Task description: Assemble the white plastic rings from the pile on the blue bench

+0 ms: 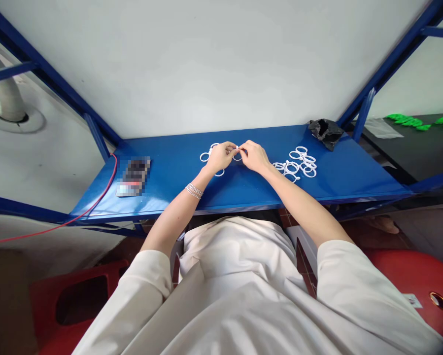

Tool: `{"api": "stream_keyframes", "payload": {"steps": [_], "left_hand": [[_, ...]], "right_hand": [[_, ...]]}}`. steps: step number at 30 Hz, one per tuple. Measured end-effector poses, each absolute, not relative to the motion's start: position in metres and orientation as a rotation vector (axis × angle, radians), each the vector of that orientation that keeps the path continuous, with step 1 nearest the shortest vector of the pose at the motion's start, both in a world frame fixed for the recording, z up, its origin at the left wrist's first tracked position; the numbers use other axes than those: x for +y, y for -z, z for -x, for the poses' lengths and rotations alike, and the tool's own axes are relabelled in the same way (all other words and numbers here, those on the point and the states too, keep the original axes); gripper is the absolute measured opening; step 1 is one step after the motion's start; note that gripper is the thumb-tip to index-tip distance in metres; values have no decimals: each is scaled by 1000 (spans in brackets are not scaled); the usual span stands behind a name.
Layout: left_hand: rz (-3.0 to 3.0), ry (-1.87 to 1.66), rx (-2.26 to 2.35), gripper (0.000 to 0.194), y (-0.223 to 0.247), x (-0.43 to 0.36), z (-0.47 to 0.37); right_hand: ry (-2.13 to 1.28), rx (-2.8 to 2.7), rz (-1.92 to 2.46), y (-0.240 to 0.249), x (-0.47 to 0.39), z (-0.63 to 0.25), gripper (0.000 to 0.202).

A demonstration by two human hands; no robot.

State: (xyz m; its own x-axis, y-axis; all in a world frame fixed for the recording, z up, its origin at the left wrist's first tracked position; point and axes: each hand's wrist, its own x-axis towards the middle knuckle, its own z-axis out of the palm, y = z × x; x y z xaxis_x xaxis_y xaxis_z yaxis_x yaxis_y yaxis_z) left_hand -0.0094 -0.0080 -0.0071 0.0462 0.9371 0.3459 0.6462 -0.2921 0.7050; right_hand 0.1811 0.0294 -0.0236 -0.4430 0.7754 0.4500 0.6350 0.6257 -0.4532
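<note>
Both hands meet over the middle of the blue table (169,172). My left hand (221,157) and my right hand (255,155) pinch a small white ring (237,159) between their fingertips, with the ring hanging just below the fingers. Part of it is covered by the fingers. Beside and partly under my left hand lie a few more white rings (201,158). To the right of my right hand spreads a loose cluster of several white rings (292,171), some overlapping, with small knobs on their rims.
A crumpled black plastic bag (326,132) sits at the back right corner. On the left lies a blurred-out flat object (133,176), near a red cable (108,190). Blue frame posts (97,135) flank the table; red stools (424,281) stand below.
</note>
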Motion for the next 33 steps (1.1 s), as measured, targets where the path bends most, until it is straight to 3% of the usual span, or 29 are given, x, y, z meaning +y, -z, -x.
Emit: {"api": "stream_keyframes", "payload": {"steps": [10, 18, 22, 27, 33], "left_hand": [[-2084, -1005, 1615, 15, 7, -6, 13], [-1899, -1067, 1395, 8, 3, -6, 12], [-1605, -1093, 1105, 22, -3, -12, 4], [-1380, -1133, 868, 41, -7, -20, -7], [-1369, -1157, 817, 51, -6, -22, -12]], "right_hand": [[-448, -2104, 1046, 20, 30, -180, 16], [-1389, -1669, 927, 0, 19, -178, 40], [-1748, -1450, 798, -12, 13, -179, 51], [-1855, -1359, 806, -15, 8, -175, 71], [-1926, -1333, 787, -11, 8, -174, 68]]}}
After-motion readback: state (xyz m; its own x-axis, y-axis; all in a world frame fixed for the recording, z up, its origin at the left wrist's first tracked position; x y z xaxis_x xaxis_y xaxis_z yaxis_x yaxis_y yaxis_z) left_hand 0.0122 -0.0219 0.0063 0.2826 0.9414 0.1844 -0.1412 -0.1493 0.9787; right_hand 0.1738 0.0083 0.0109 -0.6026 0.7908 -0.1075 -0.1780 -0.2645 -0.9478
